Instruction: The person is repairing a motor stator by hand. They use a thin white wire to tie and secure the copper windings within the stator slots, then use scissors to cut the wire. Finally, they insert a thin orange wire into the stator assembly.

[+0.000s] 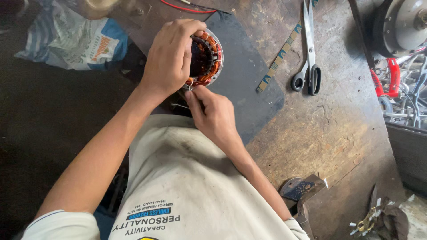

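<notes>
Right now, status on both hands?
Left hand grips the motor coil. Right hand pinches at its lower edge. Scissors lie clear.

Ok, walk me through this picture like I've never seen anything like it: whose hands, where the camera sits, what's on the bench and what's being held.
There is no machine here, only a person working with bare hands. The single picture comes from a camera worn on the person's head, looking straight down, so the arms reach up into the frame from the bottom.

The left hand is wrapped over a round motor stator, a ring packed with copper-coloured wire coils. The right hand pinches something thin at the ring's lower edge, possibly a wire end or tie; it is too small to tell.

The ring sits over a dark sheet on a worn wooden bench. Beside it lie scissors, a narrow patterned strip and a red wire. A crumpled bag lies off to the left.
</notes>
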